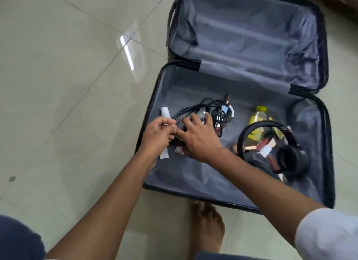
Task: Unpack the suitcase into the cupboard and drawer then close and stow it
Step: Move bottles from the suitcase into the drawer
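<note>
A dark suitcase (327, 143) with grey lining lies wide open on the tiled floor. Its far half holds nothing that I can see. In the near half lie a tangle of black cables (217, 112) with a charger, black headphones (279, 155), a yellow-capped bottle (258, 114) and several small cosmetic items (265, 145). My left hand (157, 135) is closed around a white tube (164, 112) at the near half's left side. Beside it, my right hand (199, 137) presses on the cable bundle with fingers curled into it.
Glossy beige floor tiles (67, 85) surround the suitcase on the left and in front. My bare foot (208, 228) stands just before the suitcase's near edge. A dark piece of furniture shows at the top right corner (344, 0).
</note>
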